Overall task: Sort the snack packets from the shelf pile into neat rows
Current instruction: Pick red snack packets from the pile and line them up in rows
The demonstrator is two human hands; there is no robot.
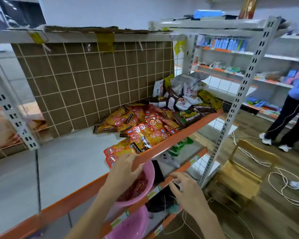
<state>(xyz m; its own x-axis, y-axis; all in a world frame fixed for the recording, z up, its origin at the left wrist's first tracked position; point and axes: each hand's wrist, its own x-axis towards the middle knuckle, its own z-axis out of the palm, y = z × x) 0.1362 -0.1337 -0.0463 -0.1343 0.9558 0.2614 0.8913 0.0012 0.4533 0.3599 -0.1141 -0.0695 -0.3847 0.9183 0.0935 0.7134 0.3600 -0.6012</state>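
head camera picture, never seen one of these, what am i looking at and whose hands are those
This single picture comes from a wide-angle camera worn on a person's head, looking forward and down, so the two hands at the bottom are that person's own; there is no robot. The left hand rests at the orange front edge of the shelf, beside the nearest snack packet, and seems to hold nothing. The right hand hangs lower, fingers loosely curled, also empty as far as I can tell. On the shelf lies an unsorted pile of snack packets. A pink bowl sits on the shelf below. Another person stands at the far right.
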